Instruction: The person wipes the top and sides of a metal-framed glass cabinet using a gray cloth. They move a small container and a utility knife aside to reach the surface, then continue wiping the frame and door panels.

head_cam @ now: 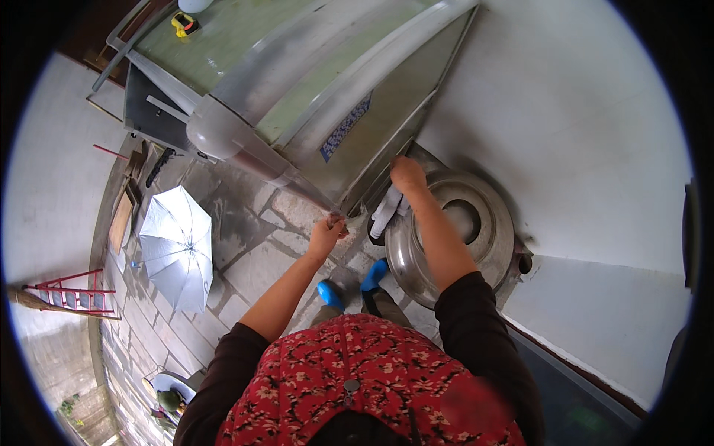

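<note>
My left hand (325, 242) is closed around a small brownish thing (336, 221), mostly hidden by my fingers, by the narrow lower end of a grey tapering tube (259, 164). I cannot tell whether it is joined to that tube. From my right hand (409, 175) hangs a light grey cloth item (386, 214), apparently a knit glove. Its lower end is above the paving, beside a round, shiny metal vessel (404, 262). My right forearm passes over the vessel, whose top has a round dark opening (464, 220).
A greenish tabletop (228, 42) carries a yellow and black device (184, 24). An open silver umbrella (178, 245) stands on the stone paving (256, 273) at left, near a red stepladder (72, 292) and a broom (33, 299). A white wall (563, 128) bounds the right.
</note>
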Demonstrator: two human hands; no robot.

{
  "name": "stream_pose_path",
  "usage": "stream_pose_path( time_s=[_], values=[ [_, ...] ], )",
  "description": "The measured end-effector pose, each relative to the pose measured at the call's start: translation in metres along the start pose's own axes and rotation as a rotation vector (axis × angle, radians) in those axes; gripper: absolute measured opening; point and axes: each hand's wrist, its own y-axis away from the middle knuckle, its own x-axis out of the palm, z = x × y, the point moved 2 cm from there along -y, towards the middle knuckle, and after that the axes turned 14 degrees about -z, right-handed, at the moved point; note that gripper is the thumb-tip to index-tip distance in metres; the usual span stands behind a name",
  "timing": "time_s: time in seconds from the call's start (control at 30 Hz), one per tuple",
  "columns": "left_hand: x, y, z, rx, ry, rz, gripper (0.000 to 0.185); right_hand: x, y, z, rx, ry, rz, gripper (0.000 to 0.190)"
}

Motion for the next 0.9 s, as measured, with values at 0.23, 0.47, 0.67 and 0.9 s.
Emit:
stream_pose_path(
  time_s=[0.23,0.47,0.67,0.9],
  values=[
    [0.001,0.002,0.006,0.087,-0.041,-0.005,0.028,-0.012,0.080,0.026,0.023,-0.149,-0.005,0.029],
    [0.008,0.004,0.000,-0.132,-0.010,0.140,0.027,-0.001,0.162,0.035,-0.076,-0.163,-0.011,0.028],
    [0.043,0.023,-0.014,-0.343,-0.018,0.216,0.033,0.038,0.267,0.029,-0.270,-0.151,0.064,0.025],
    [0.039,0.042,0.010,-0.452,0.144,0.046,0.022,0.020,0.299,0.035,-0.160,-0.287,0.189,0.041]
  ],
)
